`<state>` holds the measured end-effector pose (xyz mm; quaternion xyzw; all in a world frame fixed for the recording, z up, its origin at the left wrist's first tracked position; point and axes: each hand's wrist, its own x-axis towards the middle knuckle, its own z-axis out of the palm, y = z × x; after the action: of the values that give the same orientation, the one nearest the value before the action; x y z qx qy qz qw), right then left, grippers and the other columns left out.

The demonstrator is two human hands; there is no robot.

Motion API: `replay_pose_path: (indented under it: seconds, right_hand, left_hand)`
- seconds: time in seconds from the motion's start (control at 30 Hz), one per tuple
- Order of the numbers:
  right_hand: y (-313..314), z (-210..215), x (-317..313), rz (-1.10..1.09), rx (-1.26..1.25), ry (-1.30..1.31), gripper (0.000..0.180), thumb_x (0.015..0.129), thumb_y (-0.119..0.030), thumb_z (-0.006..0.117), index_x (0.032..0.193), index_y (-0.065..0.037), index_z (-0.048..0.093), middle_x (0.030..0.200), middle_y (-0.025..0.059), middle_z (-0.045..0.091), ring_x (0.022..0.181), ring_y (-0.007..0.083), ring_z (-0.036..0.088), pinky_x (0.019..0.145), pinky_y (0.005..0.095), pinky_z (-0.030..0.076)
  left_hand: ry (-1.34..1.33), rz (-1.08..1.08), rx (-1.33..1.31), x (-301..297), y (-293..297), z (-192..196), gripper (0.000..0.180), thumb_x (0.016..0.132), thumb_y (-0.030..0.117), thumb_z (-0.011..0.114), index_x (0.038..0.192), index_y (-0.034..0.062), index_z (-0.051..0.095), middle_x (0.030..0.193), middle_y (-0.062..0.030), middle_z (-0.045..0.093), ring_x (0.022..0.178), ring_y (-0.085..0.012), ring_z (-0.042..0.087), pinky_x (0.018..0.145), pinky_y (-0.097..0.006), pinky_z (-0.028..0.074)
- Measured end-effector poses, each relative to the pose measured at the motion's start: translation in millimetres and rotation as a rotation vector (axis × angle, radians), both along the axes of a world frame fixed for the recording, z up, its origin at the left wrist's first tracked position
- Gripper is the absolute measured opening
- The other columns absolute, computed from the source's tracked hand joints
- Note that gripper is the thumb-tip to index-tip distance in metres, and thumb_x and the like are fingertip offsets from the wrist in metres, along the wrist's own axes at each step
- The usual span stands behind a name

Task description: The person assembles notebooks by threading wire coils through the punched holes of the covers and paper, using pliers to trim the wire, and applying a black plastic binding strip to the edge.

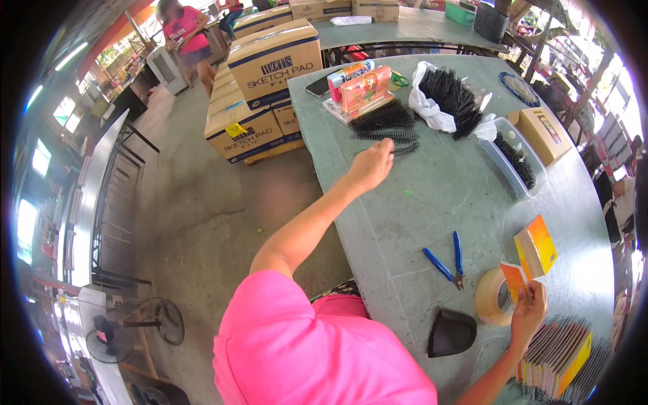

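Left hand [373,165] at loose black binding coils [383,119] on worktop [439,196] (whether fingers grip one, cannot tell). Right hand [528,314] pinches small orange booklet [514,275] just beside tape roll [487,300]; blue-handled pliers [438,264] lie near, left of roll.

A workshop, shown by its worktable [398,216], stacked cartons [277,67], pliers [459,278] and tape roll [484,298]

Thin orange booklet [515,277], held tilted, black spiral coils [383,119], bunched on green tabletop [385,223]
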<state>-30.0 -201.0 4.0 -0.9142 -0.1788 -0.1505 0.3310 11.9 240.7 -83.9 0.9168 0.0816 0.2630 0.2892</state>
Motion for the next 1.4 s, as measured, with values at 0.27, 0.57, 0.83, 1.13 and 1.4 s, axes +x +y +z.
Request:
replay_pose_path:
  seconds: [0.27,0.57,0.83,1.13,1.4]
  right_hand:
    - [5.4,12.7,-9.5,-0.085,-0.052,0.068,0.01,0.084,-0.001,0.055,0.094,0.002,0.054,0.076,0.0177,0.059,0.07,0.0276,0.06,0.066,0.0342,0.047]
    - [12.5,3.3,-15.4,-0.043,-0.146,-0.019,0.023,0.083,-0.002,0.055,0.105,-0.006,0.058,0.085,0.0179,0.062,0.077,0.0334,0.063,0.068,0.0371,0.048]
    - [18.3,15.9,-12.7,-0.073,-0.108,0.048,0.023,0.082,-0.005,0.058,0.104,-0.01,0.063,0.093,0.0135,0.066,0.081,0.0299,0.066,0.069,0.0354,0.051]
    - [12.9,8.5,-10.0,-0.04,-0.066,0.042,0.017,0.085,-0.011,0.059,0.101,-0.009,0.063,0.089,0.0134,0.066,0.077,0.032,0.065,0.068,0.0369,0.05]
    - [31.1,11.9,-6.2,-0.126,-0.11,0.1,0.02,0.087,-0.013,0.057,0.105,-0.01,0.063,0.093,0.0118,0.067,0.082,0.03,0.065,0.071,0.0371,0.051]
  left_hand:
    - [-0.43,-0.204,-0.462,6.1,-74.1,57.2,0.017,0.08,0.008,0.066,0.089,0.0045,0.052,0.074,-0.0087,0.059,0.066,-0.0226,0.06,0.061,-0.033,0.048]
    - [-0.325,-0.321,-0.177,22.2,-68.6,-2.9,0.021,0.078,0.012,0.069,0.082,0.0062,0.05,0.074,-0.0069,0.054,0.055,-0.0162,0.051,0.051,-0.032,0.042]
    - [-0.144,-0.528,-0.673,24.4,-90.6,35.6,0.019,0.092,0.008,0.054,0.105,0.0028,0.041,0.11,-0.0156,0.058,0.069,-0.0123,0.062,0.057,-0.024,0.051]
    - [-0.477,-0.583,0.102,17.3,-171.8,99.0,0.017,0.088,0.015,0.063,0.099,0.0034,0.058,0.086,-0.0088,0.067,0.077,-0.013,0.063,0.066,-0.027,0.049]
    - [0.035,-0.897,-0.405,-19.7,-209.0,73.2,0.017,0.088,0.016,0.062,0.098,0.0017,0.062,0.082,-0.0101,0.065,0.07,-0.0153,0.061,0.065,-0.027,0.048]
